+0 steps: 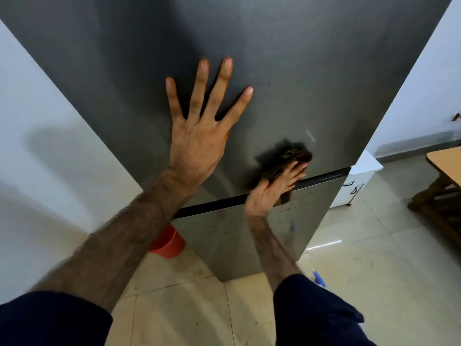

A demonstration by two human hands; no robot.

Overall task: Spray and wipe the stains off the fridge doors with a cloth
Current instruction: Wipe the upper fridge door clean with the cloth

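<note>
A tall grey steel fridge fills the head view, with an upper door (299, 71) and a lower door (224, 240) split by a dark seam. My left hand (199, 128) lies flat on the upper door, fingers spread and straight. My right hand (272, 191) presses a dark brown cloth (287, 158) against the bottom right of the upper door, just above the seam, fingers straight over it. Small dark specks dot the top of the lower door. A pale streak (310, 135) shows on the upper door above the cloth.
An orange bucket (169, 243) stands on the tiled floor left of the fridge, by a white wall. A blue object (319, 278) lies on the floor near my right sleeve. A white cabinet (356, 186) and a wooden table (444, 171) stand at the right.
</note>
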